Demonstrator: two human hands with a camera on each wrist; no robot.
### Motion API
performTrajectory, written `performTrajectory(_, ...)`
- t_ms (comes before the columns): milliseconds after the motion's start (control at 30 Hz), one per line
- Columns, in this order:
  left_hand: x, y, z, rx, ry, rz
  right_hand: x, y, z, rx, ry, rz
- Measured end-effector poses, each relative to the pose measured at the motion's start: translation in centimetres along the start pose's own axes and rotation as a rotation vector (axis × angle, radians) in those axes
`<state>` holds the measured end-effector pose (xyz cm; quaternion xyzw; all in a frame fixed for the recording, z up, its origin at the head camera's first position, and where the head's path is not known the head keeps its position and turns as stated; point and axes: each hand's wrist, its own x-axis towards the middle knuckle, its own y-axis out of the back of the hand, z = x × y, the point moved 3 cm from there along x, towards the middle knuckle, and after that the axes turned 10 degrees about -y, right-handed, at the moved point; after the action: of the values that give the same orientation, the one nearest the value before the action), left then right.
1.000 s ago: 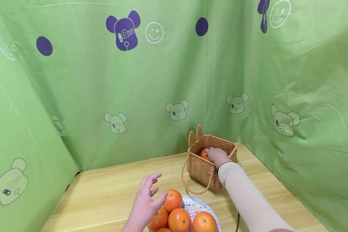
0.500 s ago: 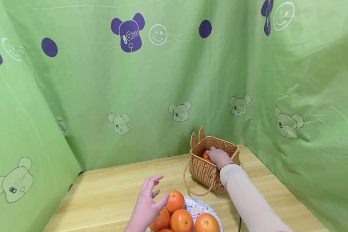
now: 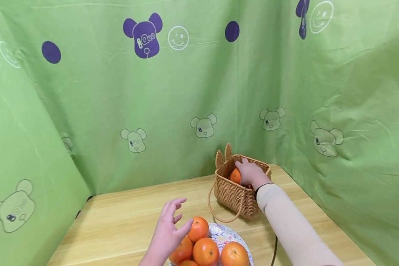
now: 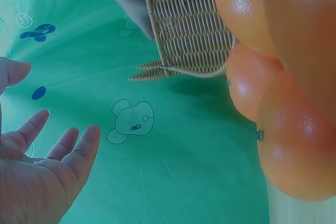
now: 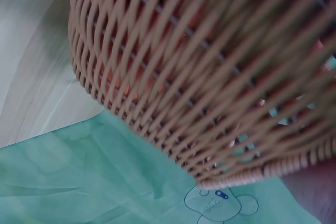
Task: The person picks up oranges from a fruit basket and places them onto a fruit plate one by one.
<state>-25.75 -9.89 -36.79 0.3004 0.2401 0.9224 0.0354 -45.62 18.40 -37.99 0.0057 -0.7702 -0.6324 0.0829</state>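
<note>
My right hand [image 3: 251,173] reaches into a brown wicker basket [image 3: 232,194] with two rabbit-ear shapes on its rim. Beside its fingers, inside the basket, lies an orange [image 3: 235,176]; the hand looks loosened from it, though its lower fingers are hidden. Through the weave, the right wrist view shows orange patches. My left hand [image 3: 169,232] hovers with fingers spread and slightly bent, holding nothing, by the oranges [image 3: 206,252] on a patterned plate [image 3: 224,234]. In the left wrist view that hand's palm [image 4: 42,182] is apart from the fruit.
The plate and basket share a wooden table [image 3: 119,221]. Green printed cloth [image 3: 173,92] hangs behind and at both sides. The basket's looped handle [image 3: 224,220] droops down its front. A dark cord [image 3: 274,251] runs under the right forearm.
My right hand has drawn slightly up and back from the orange in the basket, uncovering more of it. The left hand keeps its place over the plate. The head view shifts slightly.
</note>
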Motion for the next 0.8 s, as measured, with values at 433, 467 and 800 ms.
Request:
performTrajectory(433,0.1,-0.5,0.2,0.003,0.005,0.001,-0.8,1.9,0.8,0.07,0.03,0.082)
performTrajectory(467,0.1,-0.6,0.1,0.006,0.003,0.001,-0.9,2.0,0.9,0.083,0.02,0.084)
performTrajectory(800,0.2,-0.8,0.1,0.007,0.007,-0.008,-2.7,4.3,0.9,0.275,-0.031,0.166)
